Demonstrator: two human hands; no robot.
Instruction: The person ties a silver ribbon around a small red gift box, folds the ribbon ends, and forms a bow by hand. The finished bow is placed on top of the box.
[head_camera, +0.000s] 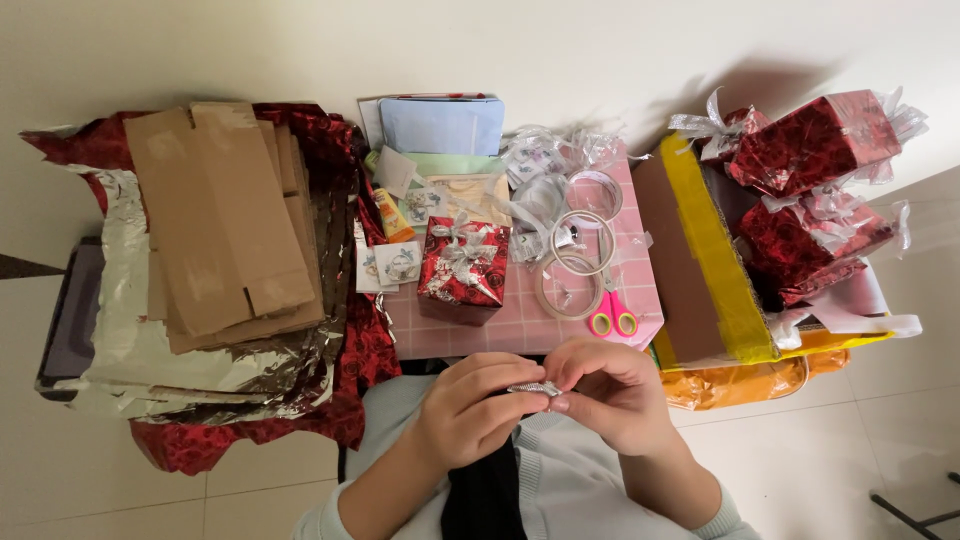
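Note:
My left hand (468, 408) and my right hand (612, 392) meet close to my chest, below the front edge of the pink checked table (520, 320). Both pinch a small piece of silver ribbon (533, 388) between their fingertips. A red foil-wrapped gift box (463, 262) with a silver bow stands on the table just beyond my hands. Pink-handled scissors (612, 318) lie at the table's front right, beside several clear tape rolls (572, 268).
A stack of flat cardboard (225, 225) rests on silver and red foil wrap (150, 350) at the left. At the right, a cardboard box with yellow tape (705, 250) holds wrapped red gifts (815, 140). Cards, stickers and loose ribbon crowd the table's back.

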